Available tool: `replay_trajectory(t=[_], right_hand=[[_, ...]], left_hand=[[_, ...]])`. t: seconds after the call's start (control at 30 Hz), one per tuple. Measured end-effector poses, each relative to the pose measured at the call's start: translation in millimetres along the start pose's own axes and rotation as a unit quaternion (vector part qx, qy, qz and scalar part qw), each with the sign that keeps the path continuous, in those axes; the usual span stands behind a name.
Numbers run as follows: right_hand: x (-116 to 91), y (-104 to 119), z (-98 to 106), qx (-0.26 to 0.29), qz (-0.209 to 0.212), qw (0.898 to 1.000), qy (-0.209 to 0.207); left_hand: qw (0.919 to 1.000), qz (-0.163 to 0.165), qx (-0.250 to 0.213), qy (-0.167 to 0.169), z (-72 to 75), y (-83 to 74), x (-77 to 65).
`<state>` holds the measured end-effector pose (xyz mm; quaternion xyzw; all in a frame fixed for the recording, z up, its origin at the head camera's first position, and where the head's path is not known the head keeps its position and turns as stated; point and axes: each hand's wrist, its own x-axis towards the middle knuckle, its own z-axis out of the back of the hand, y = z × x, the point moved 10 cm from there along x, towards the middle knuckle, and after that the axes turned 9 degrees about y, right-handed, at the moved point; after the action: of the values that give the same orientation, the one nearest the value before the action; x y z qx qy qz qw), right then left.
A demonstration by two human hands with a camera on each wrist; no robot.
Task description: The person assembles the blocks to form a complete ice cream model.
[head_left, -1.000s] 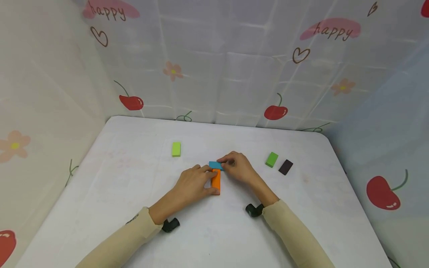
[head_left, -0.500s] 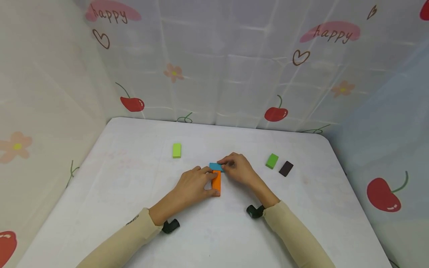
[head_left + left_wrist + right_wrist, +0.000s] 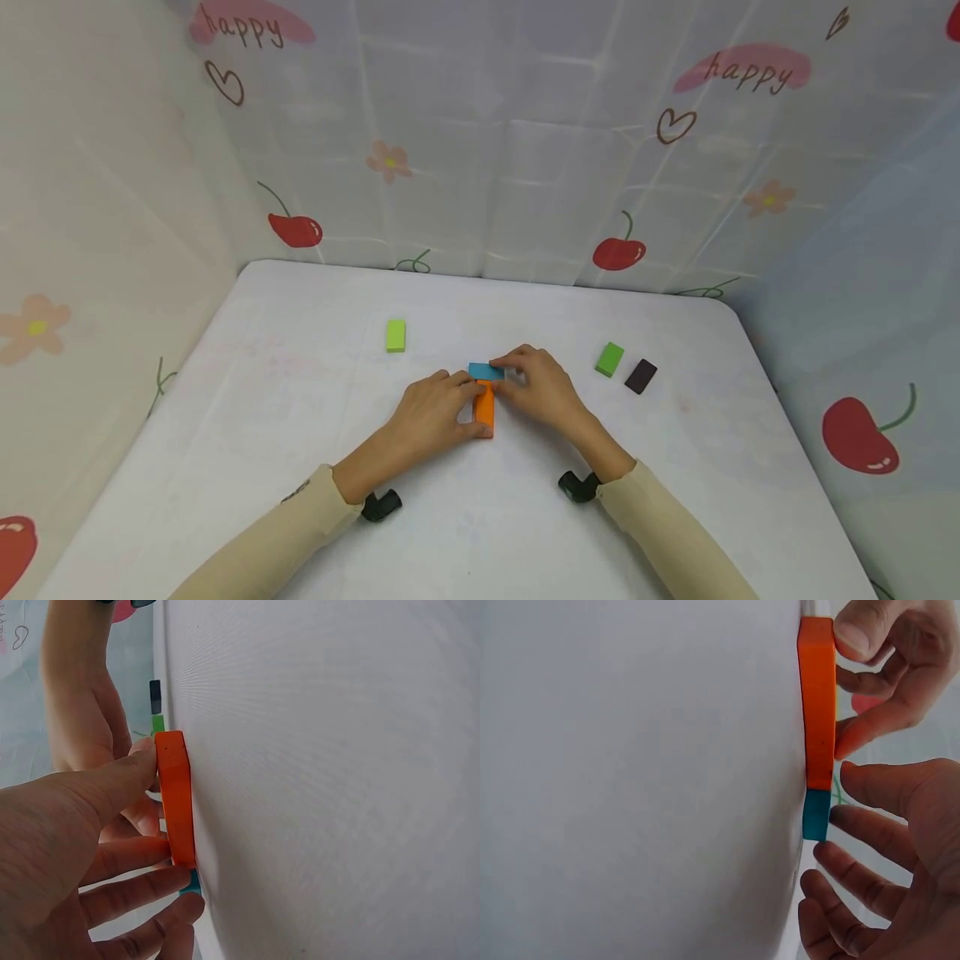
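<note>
In the head view, an orange block (image 3: 485,410) lies flat on the white table, its long side pointing away from me. Across its far end sits a blue block (image 3: 480,371), and the two meet in a T. My left hand (image 3: 431,412) holds the orange block, thumb at the near end and fingers at the far end. My right hand (image 3: 546,390) is at the blue block's right end. In the right wrist view its index fingertip touches the blue block (image 3: 817,816), while the thumb stands off from both blocks and the other fingers are loosely spread.
A light green block (image 3: 395,336) lies at the back left of the table (image 3: 300,333). To the right are a green block (image 3: 609,359) and a dark block (image 3: 641,377), close together. Black wrist devices (image 3: 382,506) stick out below both sleeves. A printed curtain stands behind.
My right hand has shifted slightly right and loosened around the blue block, baring more of its right end. My left hand still holds the orange block in place.
</note>
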<state>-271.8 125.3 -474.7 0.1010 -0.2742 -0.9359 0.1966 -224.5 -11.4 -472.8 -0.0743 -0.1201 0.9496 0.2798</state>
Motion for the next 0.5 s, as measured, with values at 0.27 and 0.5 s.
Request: replay_trajectory(t=[0.27, 0.5], right_hand=[[-11.2, 7.7, -4.8, -0.035, -0.01, 0.999, 0.006], [-13.9, 8.5, -6.3, -0.049, -0.011, 0.999, -0.003]], left_hand=[[0.9999, 0.008, -0.013, 0.008, 0.3, 2.1, -0.1], [0.9999, 0.006, -0.009, 0.008, -0.8, 2.7, 0.1]])
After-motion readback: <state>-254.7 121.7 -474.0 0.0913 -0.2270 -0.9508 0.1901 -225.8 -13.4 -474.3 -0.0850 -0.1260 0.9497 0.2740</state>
